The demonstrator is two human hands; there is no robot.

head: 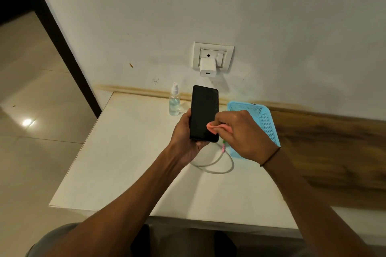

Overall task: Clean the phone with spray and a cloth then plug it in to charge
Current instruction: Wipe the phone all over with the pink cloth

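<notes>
Left hand (184, 142): in the centre of the frame, fingers closed around the lower part of the phone, holding it from the left edge and from below.
Right hand (244, 133): just right of centre, fingers pinched together on the cloth; a thin dark band is on the wrist.
Phone (204, 113): black, screen dark, held upright above the table, in the centre of the frame.
Cloth (279, 129) is wrong place: see next line.
Cloth (216, 128): small, pink, pressed on the lower right part of the phone screen.
Spray bottle (174, 100): clear, with white nozzle, standing on the table just left of the phone top, near the wall.
Cable (217, 165): white, lying in a loop on the table below the hands.
Charger (206, 69): white, plugged in the wall socket (213, 56) above the phone; its port is free.
Basket (265, 119): light blue, on the table right of centre, partly behind the right hand.
Table (117, 162): white, against the wall.
</notes>
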